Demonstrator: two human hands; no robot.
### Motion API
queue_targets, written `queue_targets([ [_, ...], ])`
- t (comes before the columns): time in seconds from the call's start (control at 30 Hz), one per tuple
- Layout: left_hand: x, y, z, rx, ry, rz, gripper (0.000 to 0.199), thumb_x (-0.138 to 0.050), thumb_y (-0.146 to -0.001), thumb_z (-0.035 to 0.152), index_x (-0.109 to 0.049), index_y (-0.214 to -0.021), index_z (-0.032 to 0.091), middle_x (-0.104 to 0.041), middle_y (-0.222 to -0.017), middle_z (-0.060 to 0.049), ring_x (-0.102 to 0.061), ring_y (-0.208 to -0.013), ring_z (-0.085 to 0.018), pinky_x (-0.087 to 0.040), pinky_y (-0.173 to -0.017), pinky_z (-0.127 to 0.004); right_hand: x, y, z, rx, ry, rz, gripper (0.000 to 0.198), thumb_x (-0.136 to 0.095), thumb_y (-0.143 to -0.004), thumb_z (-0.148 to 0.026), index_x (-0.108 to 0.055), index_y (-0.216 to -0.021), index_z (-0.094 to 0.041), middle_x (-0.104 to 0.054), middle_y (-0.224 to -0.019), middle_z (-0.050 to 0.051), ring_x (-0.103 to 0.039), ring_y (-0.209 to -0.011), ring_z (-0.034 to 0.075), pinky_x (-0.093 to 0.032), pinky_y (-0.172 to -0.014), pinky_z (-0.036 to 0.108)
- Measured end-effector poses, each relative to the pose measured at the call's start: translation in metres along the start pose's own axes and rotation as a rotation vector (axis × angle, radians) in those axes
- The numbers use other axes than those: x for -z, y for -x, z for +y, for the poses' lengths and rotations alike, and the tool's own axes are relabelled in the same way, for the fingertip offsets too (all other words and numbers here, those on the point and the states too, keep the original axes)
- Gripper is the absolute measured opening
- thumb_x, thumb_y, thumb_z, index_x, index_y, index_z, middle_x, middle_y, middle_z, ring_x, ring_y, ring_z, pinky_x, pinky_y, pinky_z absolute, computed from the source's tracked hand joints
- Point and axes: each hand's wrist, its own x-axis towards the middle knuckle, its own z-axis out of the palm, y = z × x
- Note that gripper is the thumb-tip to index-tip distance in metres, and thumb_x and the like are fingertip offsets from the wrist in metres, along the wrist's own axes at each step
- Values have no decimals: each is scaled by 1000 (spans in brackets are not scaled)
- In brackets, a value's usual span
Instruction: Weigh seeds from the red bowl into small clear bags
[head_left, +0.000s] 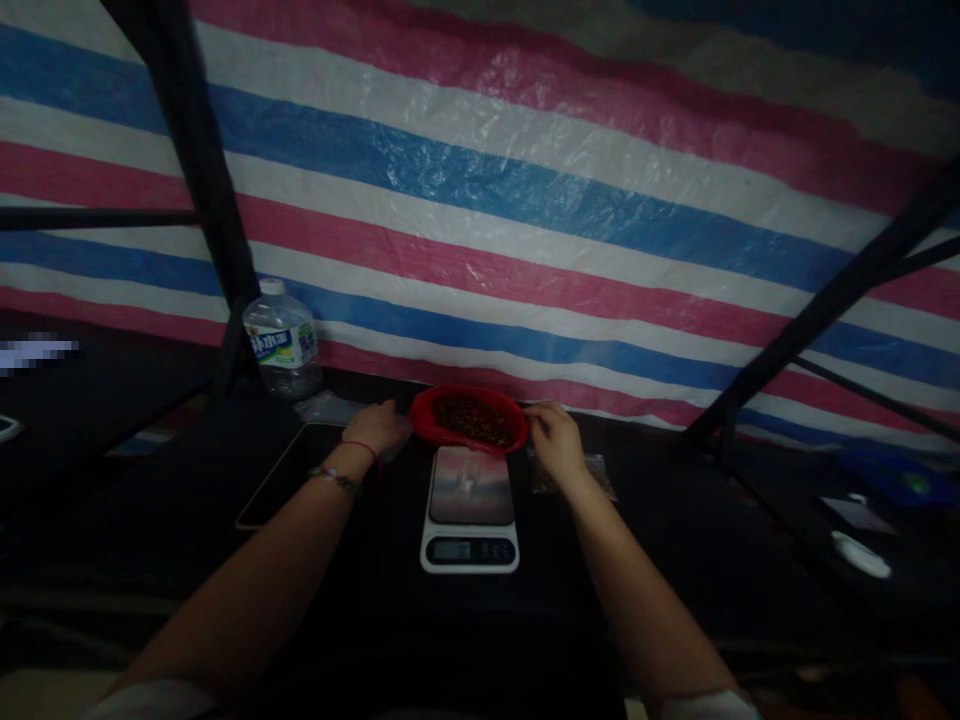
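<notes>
Two bare forearms run up from the bottom edge, where pale sleeves are cut off by the frame. Between them, on the dark counter (187,520), sits a white kitchen scale (469,512); its platform mirrors the striped sheet behind, and its small display is too dim to read. Left of the scale lies a flat dark slab with a pale edge, perhaps a tablet (281,485) (too shadowed to be sure).

Just beyond the scale stands a red bowl (469,418) filled with dark, reddish-brown bits that cannot be identified in this light. The left hand (379,428), with a red string and a beaded band at the wrist, rests against the bowl's left rim, fingers curled; the right hand (553,438) touches the right rim, fingers bent over it. Whether either truly grips the rim is hard to say.

A small clear bag (574,475) lies partly hidden under the right wrist. Farther back left, a plastic water bottle (282,340) stands beside a black pole, before a striped tarp (525,200).
</notes>
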Motion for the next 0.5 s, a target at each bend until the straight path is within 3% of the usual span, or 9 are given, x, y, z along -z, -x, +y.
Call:
queue_targets([
  [0.2, 0, -4, -6, -15, -115, 46, 54, -60, -73, 38, -56, -119, 11, -66, -111, -21, -63, -105, -34, -47, -86, -36, -35, -22, -23, -1, -135, 37, 28, -45, -80, -11, -71, -86, -20, -69, -89, 6, -62, -87, 19, -49, -83, 33],
  [0.33, 3, -2, -6, 11, -77, 35, 49, -59, -73, 35, -57, -115, 11, -67, -108, -20, -65, -100, -32, -48, -82, -33, -60, -16, -30, 3, -206, -15, 28, -46, -79, -9, -71, -84, -20, -69, -88, 6, -62, -89, 19, -48, -85, 33],
  [0.5, 8, 2, -1, 24, -101, 58, 37, -59, -74, 31, -62, -103, 10, -68, -103, -21, -66, -97, -32, -50, -79, -34, -67, 0, -21, -59, -233, 0, 31, -45, -76, -7, -71, -85, -21, -69, -89, 5, -62, -90, 19, -48, -88, 35],
])
